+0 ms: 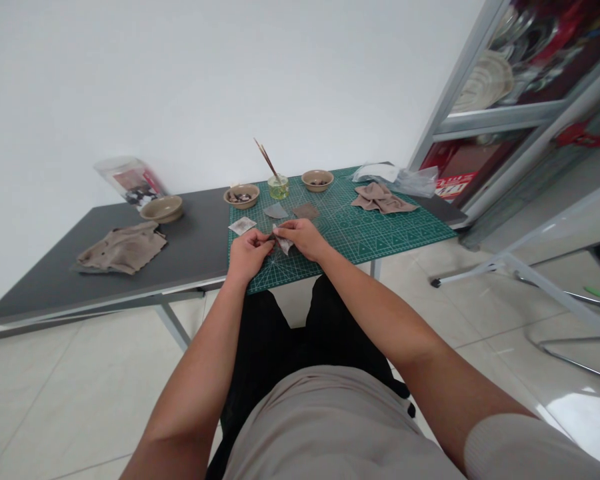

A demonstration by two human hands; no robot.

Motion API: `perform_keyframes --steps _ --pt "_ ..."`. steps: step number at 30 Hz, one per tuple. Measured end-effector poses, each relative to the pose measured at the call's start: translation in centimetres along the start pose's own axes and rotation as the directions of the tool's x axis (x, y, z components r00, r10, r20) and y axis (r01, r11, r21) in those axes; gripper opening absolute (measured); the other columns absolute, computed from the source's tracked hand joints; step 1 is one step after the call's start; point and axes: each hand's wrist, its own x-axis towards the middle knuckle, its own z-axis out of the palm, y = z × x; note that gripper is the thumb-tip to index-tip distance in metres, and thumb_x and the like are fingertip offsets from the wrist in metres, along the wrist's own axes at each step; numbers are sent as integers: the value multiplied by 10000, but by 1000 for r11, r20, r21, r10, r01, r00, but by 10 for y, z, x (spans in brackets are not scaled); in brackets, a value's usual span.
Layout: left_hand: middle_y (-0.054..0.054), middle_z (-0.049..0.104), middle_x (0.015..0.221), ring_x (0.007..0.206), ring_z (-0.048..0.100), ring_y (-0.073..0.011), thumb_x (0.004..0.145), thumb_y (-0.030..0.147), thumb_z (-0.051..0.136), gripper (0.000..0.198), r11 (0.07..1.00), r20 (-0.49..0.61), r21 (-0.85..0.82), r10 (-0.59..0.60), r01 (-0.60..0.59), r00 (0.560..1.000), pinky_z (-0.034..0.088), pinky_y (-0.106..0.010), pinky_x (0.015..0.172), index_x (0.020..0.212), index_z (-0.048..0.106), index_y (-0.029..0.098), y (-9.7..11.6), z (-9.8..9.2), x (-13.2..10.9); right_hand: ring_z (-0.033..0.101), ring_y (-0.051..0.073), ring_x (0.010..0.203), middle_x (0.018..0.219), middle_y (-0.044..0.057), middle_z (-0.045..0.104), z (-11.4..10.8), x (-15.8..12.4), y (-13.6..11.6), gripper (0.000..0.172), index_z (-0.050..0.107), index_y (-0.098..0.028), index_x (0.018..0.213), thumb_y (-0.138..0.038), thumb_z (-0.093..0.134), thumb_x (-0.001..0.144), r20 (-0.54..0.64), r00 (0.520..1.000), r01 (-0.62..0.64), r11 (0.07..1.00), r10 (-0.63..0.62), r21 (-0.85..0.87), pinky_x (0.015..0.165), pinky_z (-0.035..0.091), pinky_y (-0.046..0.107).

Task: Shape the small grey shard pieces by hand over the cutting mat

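- Grip in both hands is a pinch: the left hand (250, 257) presses thumb and fingers on a small dark piece (271, 238), too small to identify, while the right hand (306, 239) pinches a bent, pale-grey sheet (284, 245) right beside it.
- Piece and sheet meet, or nearly so, above the near left part of a green cutting mat (370, 233) on a dark counter (195, 243); whether they touch is hidden by the fingers.
- Slipping looks like the first hazard: so little of the piece shows past the fingertips that a sideways tug from the sheet could flick it out, and with the hands close to the counter's front edge it could land in the lap or on the tiled floor (75, 373).
- Creasing or tearing is another danger, should the right hand squeeze or pull the bent sheet too hard; fingertips this close could also rub each other.
- Beyond the hands, a pale square (243, 225), a grey square (276, 211) and a brown square (306, 211) lie loose, where a careless knuckle might push them about.
- Farther back, a glass jar (279, 189) holding thin sticks (265, 158) stands between two bowls of small pieces, the left bowl (241, 201) and the right bowl (317, 183); a long reach could catch the tall sticks and tip the jar.
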Motion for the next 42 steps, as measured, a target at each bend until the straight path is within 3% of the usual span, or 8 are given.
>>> perform_keyframes --steps 5,10,16,19,23,26,31,42 --pt "26 623 604 559 546 -116 700 309 690 166 999 -55 -38 8 -10 998 424 -242 573 688 580 185 -3 1 1 526 105 557 612 -7 620 2 2 2 269 663 -138 686 -399 730 689 -87 996 27 999 -26 17 540 409 235" --pt "6 642 793 720 585 -124 711 300 694 160 986 -166 -13 162 -167 973 474 -256 704 727 580 189 -8 0 4 574 115 612 750 2 652 1 2 2 310 640 -165 824 -445 721 718 -97 994 52 991 -41 120 565 460 246" --pt "1 636 795 702 613 -132 759 291 652 250 987 -134 -86 125 -137 983 508 -284 734 993 666 207 -8 2 5 586 111 618 809 -29 618 1 3 2 505 520 -227 1022 -454 792 662 -67 998 25 978 -11 208 547 464 241" --pt "0 639 772 688 620 -134 743 298 675 247 988 -144 -113 85 -102 986 511 -282 721 968 670 194 -10 3 5 574 105 613 758 -51 584 2 3 3 540 489 -219 931 -407 850 576 -134 991 54 981 -29 187 552 456 232" --pt "7 622 761 631 582 -116 772 256 628 266 992 -133 -62 98 -107 986 487 -255 655 1030 666 206 -9 3 7 563 107 598 663 -38 597 2 2 0 420 530 -189 767 -380 845 565 -73 997 42 989 -32 139 574 457 241" --pt "-1 635 819 625 558 -111 804 188 534 366 990 -63 26 142 -140 988 474 -250 645 1143 665 236 -6 2 7 587 116 610 680 -14 647 3 0 -3 395 582 -172 775 -359 846 548 -13 1000 25 985 -23 171 590 468 252" --pt "-9 652 808 629 576 -123 795 160 524 329 985 10 87 150 -151 989 485 -270 683 1063 704 222 -4 1 7 571 108 591 642 -39 624 3 -1 -3 422 551 -186 757 -380 859 542 -51 997 68 973 -58 219 566 458 241" --pt "11 672 767 516 537 -95 766 192 564 284 992 -9 39 117 -117 993 431 -235 544 992 733 227 1 -2 1 538 104 594 634 -8 611 1 -2 -5 368 636 -153 664 -425 860 561 -8 1000 4 997 -3 73 572 455 247"
